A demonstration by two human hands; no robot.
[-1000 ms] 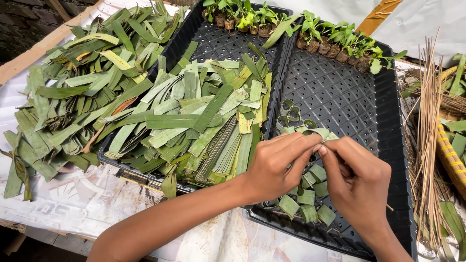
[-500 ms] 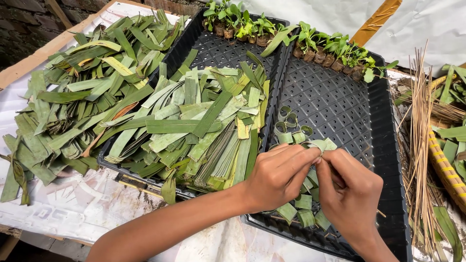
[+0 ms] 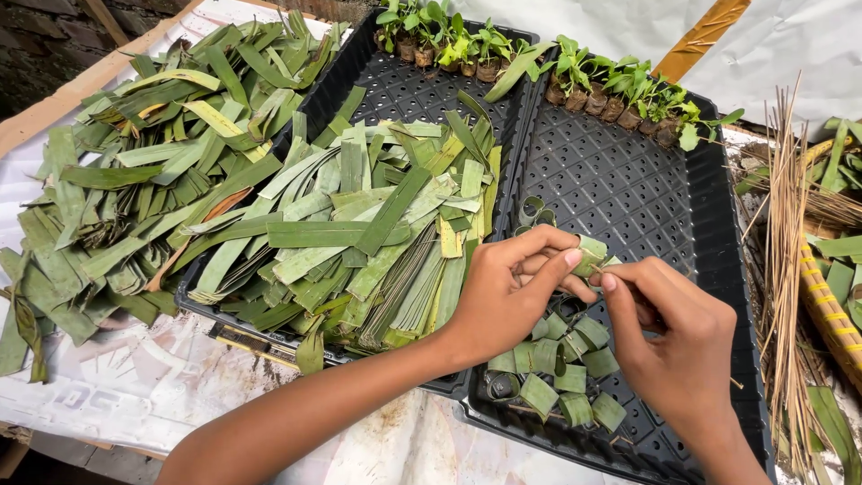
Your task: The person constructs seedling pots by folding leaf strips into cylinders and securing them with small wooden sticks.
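Observation:
My left hand (image 3: 512, 292) pinches a small rolled green leaf cup (image 3: 591, 254) between thumb and forefinger. My right hand (image 3: 669, 337) meets it from the right, its fingertips on a thin stick at the cup's side. Both hands hover over the right black perforated tray (image 3: 646, 189). Below them, several finished leaf cups (image 3: 561, 368) stand packed in the tray's near corner. A heap of cut green leaf strips (image 3: 359, 233) fills the left black tray (image 3: 404, 90).
More leaf strips (image 3: 135, 180) lie piled on the white sheet at the left. Small seedlings in leaf pots (image 3: 539, 63) line the far edge of both trays. A bundle of thin dry sticks (image 3: 786, 242) lies at the right beside a yellow-striped object (image 3: 831, 305).
Both hands have stayed over the near corner of the right tray, working the leaf cup; the right hand's fingers have shifted slightly against it. The view has tilted a little.

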